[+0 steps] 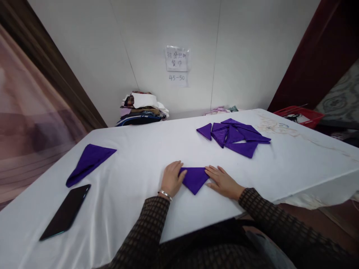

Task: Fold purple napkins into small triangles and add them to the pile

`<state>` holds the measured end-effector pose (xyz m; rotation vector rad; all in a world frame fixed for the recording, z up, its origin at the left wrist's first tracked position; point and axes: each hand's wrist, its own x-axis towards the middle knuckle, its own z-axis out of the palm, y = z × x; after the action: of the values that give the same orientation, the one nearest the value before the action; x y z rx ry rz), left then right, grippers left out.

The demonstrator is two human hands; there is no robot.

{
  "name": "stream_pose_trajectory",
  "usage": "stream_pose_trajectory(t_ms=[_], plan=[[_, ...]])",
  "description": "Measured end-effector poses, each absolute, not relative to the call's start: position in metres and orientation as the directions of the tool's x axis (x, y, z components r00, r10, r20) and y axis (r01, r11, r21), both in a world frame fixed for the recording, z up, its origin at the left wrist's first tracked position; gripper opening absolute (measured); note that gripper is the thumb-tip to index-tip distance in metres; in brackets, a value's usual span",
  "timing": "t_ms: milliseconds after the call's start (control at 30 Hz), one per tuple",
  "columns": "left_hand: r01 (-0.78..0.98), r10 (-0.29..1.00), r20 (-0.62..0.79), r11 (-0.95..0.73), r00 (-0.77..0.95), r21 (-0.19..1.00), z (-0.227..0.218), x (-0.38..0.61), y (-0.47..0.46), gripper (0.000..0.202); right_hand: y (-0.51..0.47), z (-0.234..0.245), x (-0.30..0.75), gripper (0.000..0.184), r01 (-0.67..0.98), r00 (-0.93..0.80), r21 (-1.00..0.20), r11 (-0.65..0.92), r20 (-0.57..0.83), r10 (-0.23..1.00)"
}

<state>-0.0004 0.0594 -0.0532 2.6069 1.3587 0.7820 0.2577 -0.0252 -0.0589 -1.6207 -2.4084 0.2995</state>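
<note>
Purple cloth (194,180) is lying folded right of the phone (66,213), point facing me. My left hand (171,180) is covering one corner, pinching or not I can't tell; right hand (225,183) is resting flat-fingered, thumb apart, opposite. Pressing evenly should be keeping creases crisp.
</note>
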Motion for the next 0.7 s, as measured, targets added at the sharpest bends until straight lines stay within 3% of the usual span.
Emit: stream_pose_trajectory(t_ms=[100, 200, 700], plan=[[0.702, 0.746, 0.212, -0.666, 0.632, 0.252, -0.058, 0.014, 0.046, 0.057, -0.026, -0.057, 0.257, 0.06, 0.886, -0.362, -0.285, 0.367, 0.069, 0.929], [0.726, 0.755, 0.097, -0.652, 0.648, 0.22, -0.063, 0.017, 0.043, 0.063, -0.026, -0.057, 0.257, 0.059, 0.886, -0.363, -0.281, 0.368, 0.072, 0.929], [0.733, 0.763, 0.088, -0.642, 0.641, 0.226, -0.065, 0.017, 0.043, 0.064, -0.035, -0.058, 0.275, 0.061, 0.952, -0.235, -0.177, 0.249, 0.101, 0.967]])
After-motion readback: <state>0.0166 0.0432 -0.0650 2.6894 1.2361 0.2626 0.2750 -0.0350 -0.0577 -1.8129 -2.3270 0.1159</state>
